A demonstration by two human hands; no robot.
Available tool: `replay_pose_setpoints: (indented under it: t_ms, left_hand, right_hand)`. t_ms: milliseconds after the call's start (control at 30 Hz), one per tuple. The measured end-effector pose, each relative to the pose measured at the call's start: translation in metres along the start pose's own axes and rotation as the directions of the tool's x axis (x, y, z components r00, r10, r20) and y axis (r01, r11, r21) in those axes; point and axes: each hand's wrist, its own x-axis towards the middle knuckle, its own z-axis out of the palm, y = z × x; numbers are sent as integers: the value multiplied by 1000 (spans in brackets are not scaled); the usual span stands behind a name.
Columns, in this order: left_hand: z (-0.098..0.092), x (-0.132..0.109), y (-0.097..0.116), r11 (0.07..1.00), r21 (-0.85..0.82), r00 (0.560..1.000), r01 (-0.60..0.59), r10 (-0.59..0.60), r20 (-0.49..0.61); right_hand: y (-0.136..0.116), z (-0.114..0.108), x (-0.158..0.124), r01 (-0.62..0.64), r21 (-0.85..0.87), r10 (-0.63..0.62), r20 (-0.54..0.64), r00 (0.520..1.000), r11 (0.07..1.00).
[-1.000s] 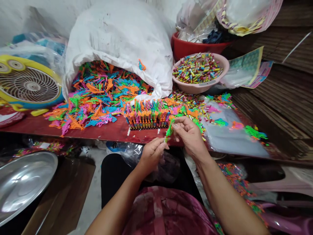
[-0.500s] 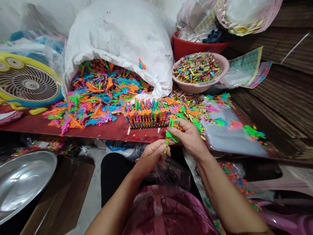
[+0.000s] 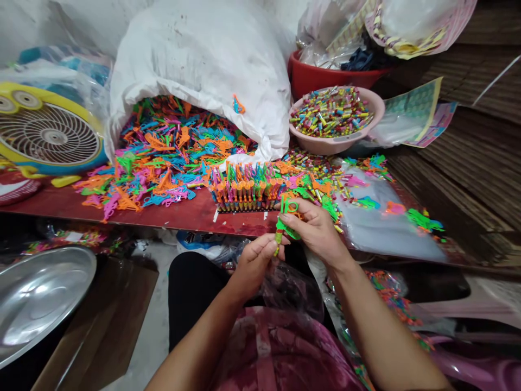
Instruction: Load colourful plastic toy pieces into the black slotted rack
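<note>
**Green toy [image 3: 283, 224] meeting yellow tube [image 3: 278, 238]!**

The left hand [image 3: 255, 262] is pinching the tube; the right hand [image 3: 319, 228] is pinching the toy just above, the two touching. They're hovering by the table's [image 3: 183, 217] front edge, near the toy row [image 3: 246, 190]; a pink bowl [image 3: 325, 146] is holding tubes [image 3: 330, 114] behind.

The green piece [image 3: 290, 232] is made of smooth plastic; glossy, reflective metal is seen in the basin [image 3: 49, 293].
</note>
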Motion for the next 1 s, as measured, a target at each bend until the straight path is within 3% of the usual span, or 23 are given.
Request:
replay_pose_setpoints:
  t_ms: [100, 200, 333, 433, 533, 667, 1000]
  left_hand:
    - [-3, 3, 7, 995, -95, 997, -24, 16, -80]
    - [-9, 6, 31, 984, -86, 973, -156, 138, -186]
    - [-11, 4, 54, 982, 51, 967, -182, 188, -169]
    - [-7, 0, 47, 991, 73, 986, -113, 121, -115]
    - [-1, -1, 32, 998, 33, 997, -45, 47, -62]
    - [4, 1, 23, 999, -36, 997, -1, -2, -83]
    - [5, 2, 18, 984, 154, 992, -87, 99, -73]
  right_hand:
    - [7, 5, -3, -9, 11, 9, 52, 999, 1000]
    - [24, 16, -6, -27, 25, 22, 174, 984, 999]
    - [37, 24, -4, -42, 164, 65, -138, 988, 986]
    - [29, 20, -2, -8, 268, 84, -273, 958, 963]
    - [20, 18, -4, -9, 351, 116, -286, 951, 936]
    - [18, 20, -11, -24, 381, 142, -285, 948, 924]
    - [17, 20, -19, 28, 295, 70, -319, 945, 955]
